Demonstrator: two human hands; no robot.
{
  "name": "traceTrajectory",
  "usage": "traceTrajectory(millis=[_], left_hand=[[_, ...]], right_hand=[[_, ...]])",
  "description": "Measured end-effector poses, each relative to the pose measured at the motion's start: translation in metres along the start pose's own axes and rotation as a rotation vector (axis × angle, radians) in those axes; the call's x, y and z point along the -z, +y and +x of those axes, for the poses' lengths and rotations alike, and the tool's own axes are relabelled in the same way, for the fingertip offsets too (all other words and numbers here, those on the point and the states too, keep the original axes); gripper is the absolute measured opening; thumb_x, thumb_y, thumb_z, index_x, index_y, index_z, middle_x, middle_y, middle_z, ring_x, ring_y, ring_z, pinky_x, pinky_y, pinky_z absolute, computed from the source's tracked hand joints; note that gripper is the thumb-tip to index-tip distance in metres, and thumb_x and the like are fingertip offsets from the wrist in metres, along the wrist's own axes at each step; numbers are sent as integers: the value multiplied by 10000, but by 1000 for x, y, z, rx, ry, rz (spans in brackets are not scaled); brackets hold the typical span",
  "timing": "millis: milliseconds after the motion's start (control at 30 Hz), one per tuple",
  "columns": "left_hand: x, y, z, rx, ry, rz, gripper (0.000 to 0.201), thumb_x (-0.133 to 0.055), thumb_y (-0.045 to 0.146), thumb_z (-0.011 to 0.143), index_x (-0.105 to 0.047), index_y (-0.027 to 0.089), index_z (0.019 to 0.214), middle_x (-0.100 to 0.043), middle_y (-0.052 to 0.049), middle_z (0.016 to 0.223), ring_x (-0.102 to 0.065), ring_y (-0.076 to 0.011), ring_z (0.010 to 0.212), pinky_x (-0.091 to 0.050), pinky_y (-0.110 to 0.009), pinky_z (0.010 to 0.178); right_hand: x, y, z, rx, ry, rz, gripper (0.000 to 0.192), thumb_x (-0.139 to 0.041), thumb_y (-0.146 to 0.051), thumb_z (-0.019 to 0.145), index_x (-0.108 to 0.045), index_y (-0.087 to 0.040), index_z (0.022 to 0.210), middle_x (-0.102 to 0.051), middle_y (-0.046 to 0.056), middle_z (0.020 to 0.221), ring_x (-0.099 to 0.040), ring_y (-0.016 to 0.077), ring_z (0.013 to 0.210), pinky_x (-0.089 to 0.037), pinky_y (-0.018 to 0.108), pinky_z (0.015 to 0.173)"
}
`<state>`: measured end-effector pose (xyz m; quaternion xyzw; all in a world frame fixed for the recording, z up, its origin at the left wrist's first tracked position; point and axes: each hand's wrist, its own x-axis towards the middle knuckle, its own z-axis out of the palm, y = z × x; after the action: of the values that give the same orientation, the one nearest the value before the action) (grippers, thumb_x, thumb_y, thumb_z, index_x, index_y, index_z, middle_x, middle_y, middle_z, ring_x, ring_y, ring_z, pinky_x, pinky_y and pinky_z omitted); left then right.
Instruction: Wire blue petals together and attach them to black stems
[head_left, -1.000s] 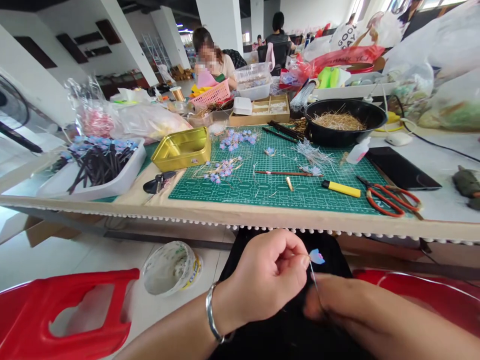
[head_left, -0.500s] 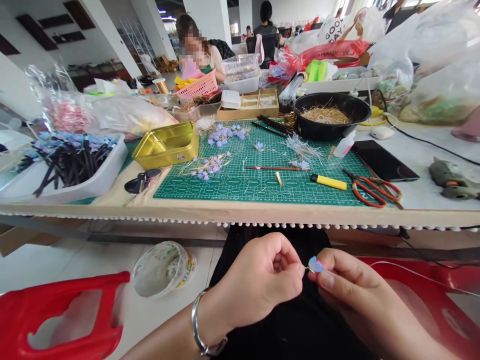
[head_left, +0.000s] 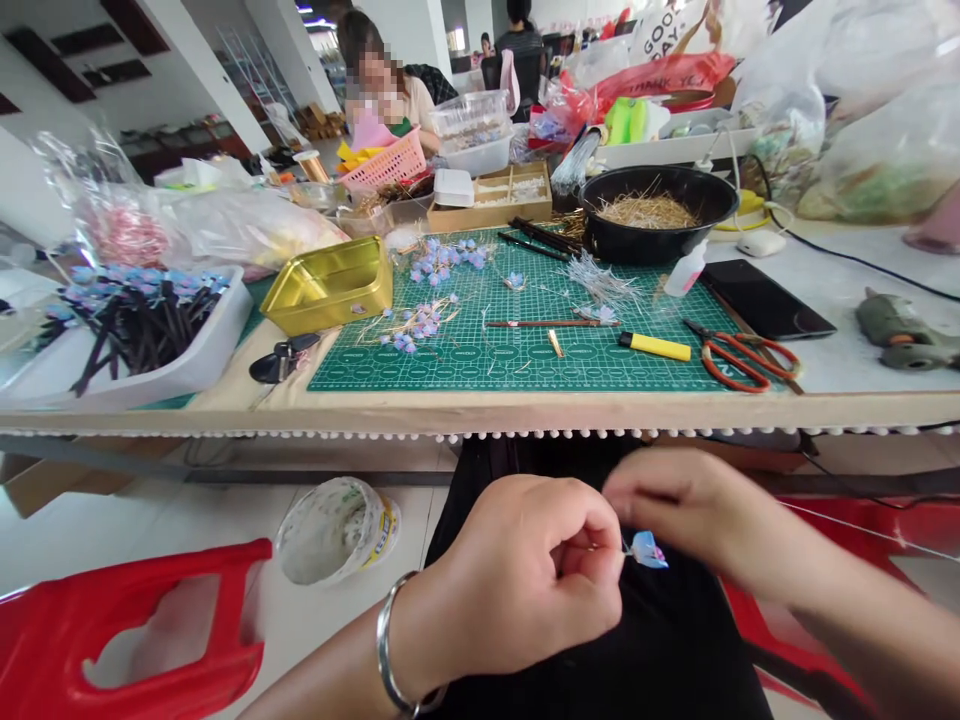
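Below table edge | left hand [head_left: 536,575] pinching blue flower [head_left: 646,550] | right hand [head_left: 679,505] risen above it, grip unclear

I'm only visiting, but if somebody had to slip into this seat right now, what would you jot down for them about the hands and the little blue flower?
Left hand: closed in a fist below the table edge, pinching the thin stem of the small blue flower.
Right hand: blurred, just above and beside the flower; whether its fingers grip anything cannot be told.
On the green cutting mat: loose blue flowers, a yellow utility knife, red scissors at its right edge.
Done: a white tray on the left holds many dark stems with blue flowers.
Left: the flower in hand is not attached to anything, and loose ones lie on the mat.
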<state>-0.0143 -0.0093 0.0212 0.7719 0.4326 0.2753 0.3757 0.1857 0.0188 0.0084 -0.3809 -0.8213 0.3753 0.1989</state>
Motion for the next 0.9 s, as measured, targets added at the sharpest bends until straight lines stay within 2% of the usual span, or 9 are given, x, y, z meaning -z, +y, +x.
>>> traceTrajectory(millis=[100, 200, 300, 400, 467, 567, 667, 767, 900], left_hand=[[1, -6, -1, -8, 43, 76, 137, -548, 88, 741, -513, 192, 658, -554, 52, 568, -457, -78, 529, -339, -201, 530], [-4, -8, 0, -98, 21, 166, 116, -543, 91, 738, -529, 190, 677, -553, 46, 576, -460, -91, 551, -337, -226, 552], [-9, -2, 0, -190, 12, 168, 107, -554, 79, 735, -554, 179, 698, -584, 40, 594, -493, -88, 569, -373, -215, 585], [-9, 1, 0, -183, 65, 149, 123, -560, 63, 738, -560, 171, 679, -598, 45, 587, -507, -66, 548, -391, -182, 582], [-7, -2, 0, -162, 103, 178, 124, -557, 66, 742, -563, 170, 676, -601, 40, 588, -511, -69, 548, -387, -184, 571], [-6, -7, 1, -168, 92, 255, 111, -561, 86, 756, -574, 169, 684, -597, 29, 585, -503, -88, 556, -362, -218, 559], [-8, -5, 1, -212, 36, 198, 110, -569, 76, 757, -582, 164, 693, -611, 30, 604, -517, -86, 573, -382, -216, 593], [-9, -3, 2, -231, 50, 113, 123, -567, 56, 750, -577, 163, 690, -612, 40, 590, -526, -71, 554, -399, -191, 594], [-11, -18, 6, -245, 130, 219, 133, -549, 65, 766, -576, 175, 695, -611, 26, 595, -533, -99, 562, -381, -223, 571]], right_hand=[[-9, -9, -20, 193, -5, -230, 247, -513, -141, 925, -657, -196, 733, -625, 0, 625, -582, 130, 539, -432, 232, 475], [3, -19, -20, 351, 105, -370, 250, -496, -155, 936, -647, -202, 743, -579, -2, 596, -538, 136, 517, -408, 264, 489], [11, -14, -1, 189, 142, -189, 245, -487, -172, 941, -644, -192, 753, -617, -7, 649, -590, 135, 594, -452, 238, 550], [-6, -7, 1, 45, -28, 24, 258, -491, -112, 902, -630, -181, 697, -648, -18, 666, -619, 117, 593, -464, 188, 518], [-19, -11, -12, 131, -45, -81, 261, -493, -83, 886, -646, -186, 701, -656, -4, 663, -608, 128, 577, -463, 211, 517], [-14, -20, -23, 319, 97, -322, 276, -463, -105, 927, -668, -205, 772, -633, 12, 634, -567, 147, 556, -440, 258, 524], [3, -17, -8, 270, 199, -285, 241, -470, -159, 954, -655, -199, 804, -623, 5, 645, -577, 143, 584, -445, 251, 541], [-3, -8, 1, 178, 117, -210, 242, -482, -101, 916, -639, -185, 752, -649, -3, 676, -610, 125, 605, -459, 212, 537], [-24, -12, -18, 335, 39, -350, 291, -436, -44, 881, -649, -173, 730, -620, 7, 604, -501, 130, 491, -378, 262, 473]])
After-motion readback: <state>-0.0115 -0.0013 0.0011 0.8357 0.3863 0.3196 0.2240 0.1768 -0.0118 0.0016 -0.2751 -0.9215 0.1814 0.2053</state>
